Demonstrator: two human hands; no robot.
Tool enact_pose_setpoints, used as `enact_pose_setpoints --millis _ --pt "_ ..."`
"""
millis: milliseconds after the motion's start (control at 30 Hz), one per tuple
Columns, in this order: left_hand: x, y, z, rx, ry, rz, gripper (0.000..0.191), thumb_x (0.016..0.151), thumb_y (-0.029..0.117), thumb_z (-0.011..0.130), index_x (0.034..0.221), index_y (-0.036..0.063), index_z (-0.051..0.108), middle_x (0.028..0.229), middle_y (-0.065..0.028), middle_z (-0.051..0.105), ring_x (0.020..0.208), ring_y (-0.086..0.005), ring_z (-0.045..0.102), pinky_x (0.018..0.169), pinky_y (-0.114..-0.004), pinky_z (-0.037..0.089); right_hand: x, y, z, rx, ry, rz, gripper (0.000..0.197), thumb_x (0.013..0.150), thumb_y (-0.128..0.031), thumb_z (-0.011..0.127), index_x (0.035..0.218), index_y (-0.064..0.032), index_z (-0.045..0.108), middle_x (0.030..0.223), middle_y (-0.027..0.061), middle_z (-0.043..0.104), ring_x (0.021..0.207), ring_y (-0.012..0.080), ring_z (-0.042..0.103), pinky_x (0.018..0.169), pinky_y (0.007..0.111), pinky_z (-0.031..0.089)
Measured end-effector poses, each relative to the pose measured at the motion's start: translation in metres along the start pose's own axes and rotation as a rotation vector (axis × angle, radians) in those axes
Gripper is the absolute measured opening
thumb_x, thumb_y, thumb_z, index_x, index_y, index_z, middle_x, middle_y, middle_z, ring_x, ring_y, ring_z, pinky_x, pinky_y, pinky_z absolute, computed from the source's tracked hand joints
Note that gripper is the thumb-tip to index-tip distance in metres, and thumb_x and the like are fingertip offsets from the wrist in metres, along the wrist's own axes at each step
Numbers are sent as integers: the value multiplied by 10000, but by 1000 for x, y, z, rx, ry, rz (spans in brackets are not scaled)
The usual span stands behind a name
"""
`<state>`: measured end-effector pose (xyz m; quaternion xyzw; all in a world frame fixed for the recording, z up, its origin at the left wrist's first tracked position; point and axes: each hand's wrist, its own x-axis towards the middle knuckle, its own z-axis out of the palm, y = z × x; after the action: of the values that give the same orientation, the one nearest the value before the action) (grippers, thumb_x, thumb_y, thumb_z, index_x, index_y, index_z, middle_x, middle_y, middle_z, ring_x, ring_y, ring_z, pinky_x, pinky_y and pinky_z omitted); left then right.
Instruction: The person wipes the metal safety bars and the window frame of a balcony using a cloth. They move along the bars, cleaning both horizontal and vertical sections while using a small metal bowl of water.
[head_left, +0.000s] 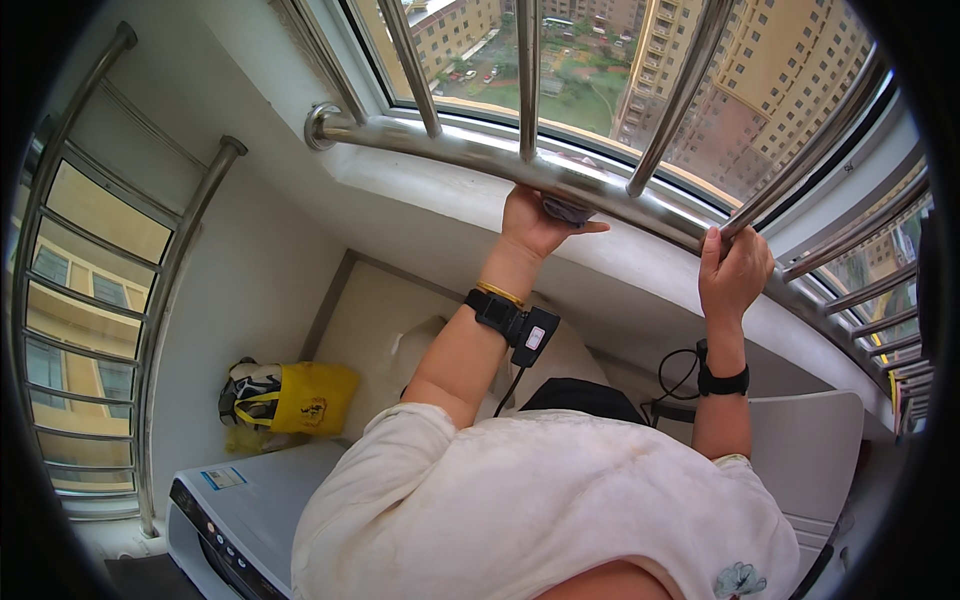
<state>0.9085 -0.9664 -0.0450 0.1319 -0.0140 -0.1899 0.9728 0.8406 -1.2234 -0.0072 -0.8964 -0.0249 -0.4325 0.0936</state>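
My left hand (536, 221) reaches under the thick horizontal stainless-steel rail (465, 156) of the window guard, holding a bunched grey cloth (568, 211) against its underside. Part of the cloth and the fingertips are hidden behind the rail. My right hand (735, 262) is closed around the foot of an upright steel bar (780, 180), where it meets the same rail. Black straps circle both wrists, and a small box with a cable hangs from the left one.
Below the rail runs a white sill (420, 191). A yellow bag (319, 397) with things in it rests at the left wall, near a white washing machine (277, 495). At the right stands a pale chair-like panel (806, 457). More barred windows flank both sides.
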Motion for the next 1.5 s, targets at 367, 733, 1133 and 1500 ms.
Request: enact_pose_setpoints --millis 367,733,1133,1500 --pt "28 128 -66 -49 152 607 283 874 360 489 884 123 643 897 -50 677 869 -237 642 810 -406 514 1 1 1 -47 13 3 210 862 -287 576 800 -100 504 716 23 539 832 255 537 845 397 360" --pt "12 29 -57 131 75 121 338 913 424 419 1040 156 582 969 -55 632 805 -278 607 615 -425 489 2 -7 1 -29 26 -9 194 862 -275 556 833 -94 494 772 45 535 854 274 528 864 415 352" --pt "-46 71 40 1868 -24 1465 536 661 -44 500 1188 5 413 1183 -176 432 1107 -336 407 1004 -399 325 2 -5 1 -15 31 -11 207 873 -282 555 828 -87 499 765 47 531 861 277 533 856 409 354" --pt "7 119 50 2535 76 802 263 828 142 479 1051 20 548 898 -194 573 865 -374 570 785 -456 455 -3 1 -3 -35 -86 13 207 868 -273 586 902 -81 518 842 74 553 899 285 530 885 415 356"
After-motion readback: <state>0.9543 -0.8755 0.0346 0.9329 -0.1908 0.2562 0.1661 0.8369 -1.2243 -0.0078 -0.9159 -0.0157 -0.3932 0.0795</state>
